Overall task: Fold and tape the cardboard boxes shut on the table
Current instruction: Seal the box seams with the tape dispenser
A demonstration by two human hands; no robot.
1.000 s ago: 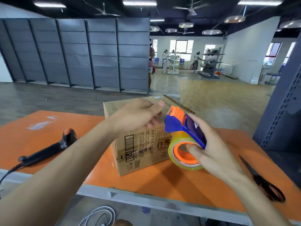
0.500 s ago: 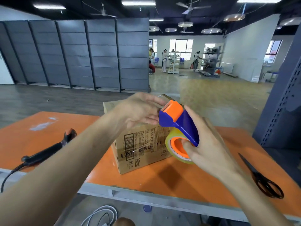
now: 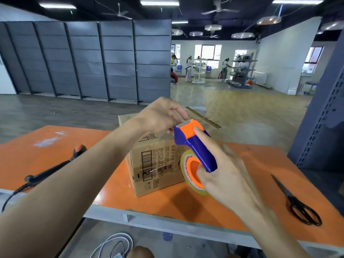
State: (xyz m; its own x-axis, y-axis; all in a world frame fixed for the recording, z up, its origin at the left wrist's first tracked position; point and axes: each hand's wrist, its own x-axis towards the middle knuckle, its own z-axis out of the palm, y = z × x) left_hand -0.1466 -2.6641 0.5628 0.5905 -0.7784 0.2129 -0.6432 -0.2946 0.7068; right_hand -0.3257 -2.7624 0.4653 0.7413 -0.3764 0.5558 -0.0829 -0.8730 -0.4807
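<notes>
Orange laminate covered the table (image 3: 251,161), and on it, near the middle and a little back from the front edge, stood the cardboard box (image 3: 158,164) with one corner turned toward the camera. Its top flaps lay folded down. Printed text and a barcode showed on the near face, and a glossy band of clear tape crossed that face.

Both hands were held in front of the box, above the table. The right hand (image 3: 227,175) gripped the blue and orange tape dispenser (image 3: 195,146): the thumb was hooked into the orange core of the tape roll (image 3: 186,170), the index finger lay straight along the blue handle up to the orange head, and the serrated blade pointed up and away. The left hand (image 3: 160,116) sat just beside that blade, over the top near edge of the box. Its index finger reached across the blade, while the thumb and lower fingers were curled together, pinching the clear tape strip (image 3: 168,136) drawn from the head.

A black barcode scanner (image 3: 55,168) with an orange tip lay on the left of the table, its cord running off the front edge. Black scissors (image 3: 296,202) lay closed at the right, well apart from the box. A pale scrap of tape (image 3: 48,142) stuck to the far left of the tabletop. White cable (image 3: 111,244) coiled on the floor below. Grey shelving panels (image 3: 89,58) lined the back left, and several people stood far off by display racks.
</notes>
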